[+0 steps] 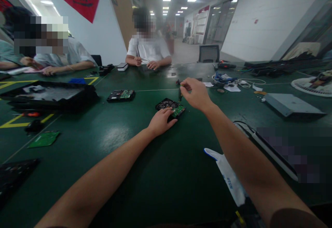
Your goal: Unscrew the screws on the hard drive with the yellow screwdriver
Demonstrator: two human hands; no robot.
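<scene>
Hard drive [166,103] part-hidden by left hand [160,121]; dark panel [17,176] cropped left

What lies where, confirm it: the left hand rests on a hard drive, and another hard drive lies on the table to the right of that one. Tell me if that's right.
Not quite: the other hard drive lies to the left, as the head view shows. The left hand does rest on a hard drive, and both drives are on the table.
</scene>
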